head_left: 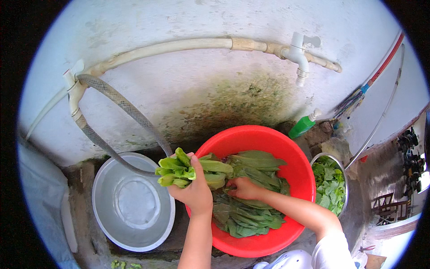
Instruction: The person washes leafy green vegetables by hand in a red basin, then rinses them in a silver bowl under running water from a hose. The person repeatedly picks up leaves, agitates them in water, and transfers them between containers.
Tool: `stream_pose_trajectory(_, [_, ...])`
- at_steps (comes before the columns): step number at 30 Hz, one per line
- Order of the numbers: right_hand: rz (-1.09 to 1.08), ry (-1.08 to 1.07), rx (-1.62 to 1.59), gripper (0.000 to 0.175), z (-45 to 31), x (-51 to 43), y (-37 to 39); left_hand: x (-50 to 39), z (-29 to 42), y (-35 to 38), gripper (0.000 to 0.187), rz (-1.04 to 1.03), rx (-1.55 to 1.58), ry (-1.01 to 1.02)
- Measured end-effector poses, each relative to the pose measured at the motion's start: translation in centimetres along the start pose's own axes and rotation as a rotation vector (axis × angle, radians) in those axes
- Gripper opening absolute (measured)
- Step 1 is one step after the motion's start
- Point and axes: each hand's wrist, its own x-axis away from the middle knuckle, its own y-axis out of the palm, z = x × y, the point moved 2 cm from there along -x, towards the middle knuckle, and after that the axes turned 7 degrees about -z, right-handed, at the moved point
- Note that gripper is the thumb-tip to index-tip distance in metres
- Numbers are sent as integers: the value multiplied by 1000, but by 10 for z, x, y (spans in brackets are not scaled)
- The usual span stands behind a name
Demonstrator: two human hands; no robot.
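My left hand [196, 193] grips a bundle of leafy green stalks [173, 169] over the left rim of a red plastic basin [258, 132]. The pale cut stem ends face left, and the leaves trail toward the basin. Inside the basin lie many long dark green leaves [252, 218], wet and overlapping. My right hand [247, 189] reaches in from the right, its fingers curled and pinching greens among them. The fingertips are partly hidden there. To the left of the basin sits a metal basin [137, 203] with a bare bottom.
A grey braided hose [126, 104] loops from a left tap [75, 84] down behind my left hand. On the wall runs a pipe [188, 45] with a white tap [299, 57]. At right stand a green pump bottle [302, 126], a metal bowl of leaves [329, 185] and a mop [356, 95].
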Motion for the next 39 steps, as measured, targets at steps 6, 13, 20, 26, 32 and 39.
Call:
stream_pose_trajectory(6, [106,-178,223,19,-22,18,17,1,0,2,18,37,46,-51])
stream_pose_trajectory(13, [573,-72,552,35,-4,5,-29,1,1,1,20,31,55,-65])
stream_pose_trajectory(20, [279,367,439,38,7,5,-32,2,2,3,19,33,37,-18])
stream_pose_trajectory(26, [7,373,265,38,7,18,-63,3,1,2,19,31,34,-42])
stream_pose_trajectory(32, [-368,92,-379,49,-5,32,-74,2,2,3,18,24,51,-7])
stream_pose_trajectory(39, [-409,429,-59,39,11,36,-81,3,3,4,18,-15,0,14])
